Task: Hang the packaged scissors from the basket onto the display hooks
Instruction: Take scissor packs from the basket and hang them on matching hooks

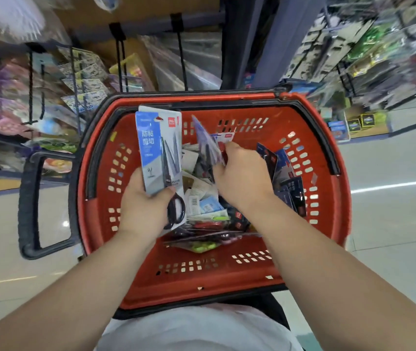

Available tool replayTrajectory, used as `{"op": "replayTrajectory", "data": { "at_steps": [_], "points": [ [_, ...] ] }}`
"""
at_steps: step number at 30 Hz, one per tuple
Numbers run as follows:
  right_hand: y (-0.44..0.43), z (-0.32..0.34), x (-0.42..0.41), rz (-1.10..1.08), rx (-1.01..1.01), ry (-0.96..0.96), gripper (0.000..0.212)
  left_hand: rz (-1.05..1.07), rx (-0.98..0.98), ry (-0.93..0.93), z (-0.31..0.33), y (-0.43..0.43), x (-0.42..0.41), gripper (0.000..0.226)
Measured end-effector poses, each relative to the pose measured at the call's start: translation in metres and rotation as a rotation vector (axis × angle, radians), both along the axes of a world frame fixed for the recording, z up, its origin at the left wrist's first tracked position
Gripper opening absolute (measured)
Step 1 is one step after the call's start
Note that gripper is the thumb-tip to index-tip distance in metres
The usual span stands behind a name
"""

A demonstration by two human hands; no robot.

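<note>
1. Fingers [138,179] of the left hand [143,203] are wrapped round the lower half of a blue-fronted pack [155,148], thumb across its face. It stands upright over the left side of the red basket [227,274].
2. Over on the right hand [242,176], the fingertips are closed in a pinch on a second pack [207,145]. This one is tilted and raised just above the heap of packs [202,198] in the basket. How much of the card the pinch has, I cannot tell from where I stand.
3. None of the scissors are hung yet. The display hooks [182,59] stick out from the shelving beyond the basket's far rim, well apart from both hands.
4. These packs look light to me, a stiff card back under a clear glossy cover. The cover is likely slick under a fingertip.
5. Most of the weight probably sits low, where the black handle loops show near the left palm. A pack held by its top corner would likely swing.
6. The hanging slot is at the top edge of the blue card. I would grip low or by the side edges, as the left hand does, leaving the slot free to slide onto a hook.
7. A pinch on one corner may bend the card or let it twist.
</note>
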State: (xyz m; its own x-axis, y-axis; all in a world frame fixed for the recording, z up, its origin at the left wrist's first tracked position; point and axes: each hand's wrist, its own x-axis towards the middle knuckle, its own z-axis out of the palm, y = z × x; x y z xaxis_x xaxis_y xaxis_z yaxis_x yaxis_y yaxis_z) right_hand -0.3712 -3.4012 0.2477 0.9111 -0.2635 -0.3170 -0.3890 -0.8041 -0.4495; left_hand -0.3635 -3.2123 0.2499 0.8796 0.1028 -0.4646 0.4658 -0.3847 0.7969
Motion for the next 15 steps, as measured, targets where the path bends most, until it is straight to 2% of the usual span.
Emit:
{"op": "replayTrajectory", "data": {
  "at_steps": [2, 5, 7, 9, 11, 15],
  "points": [
    [0.017, -0.003, 0.003, 0.078, 0.004, 0.046, 0.029, 0.081, 0.013, -0.024, -0.005, -0.001, -0.003, 0.046],
    [0.042, -0.042, 0.002, 0.102, 0.059, 0.193, 0.06, 0.142, 0.047, -0.038, -0.005, 0.007, -0.009, 0.045],
    [0.045, -0.069, -0.002, 0.045, 0.172, 0.258, 0.078, 0.184, 0.068, -0.03, -0.006, 0.017, -0.009, 0.044],
    [0.035, -0.086, -0.008, -0.004, 0.305, 0.294, 0.071, 0.201, 0.063, 0.004, -0.004, 0.027, -0.009, 0.043],
    [0.017, -0.1, -0.01, -0.037, 0.341, 0.266, 0.063, 0.184, 0.055, 0.035, -0.004, 0.033, -0.009, 0.044],
    [-0.01, -0.117, 0.01, -0.023, 0.313, 0.194, 0.082, 0.165, 0.046, 0.052, -0.006, 0.035, -0.01, 0.047]
  ]
}}
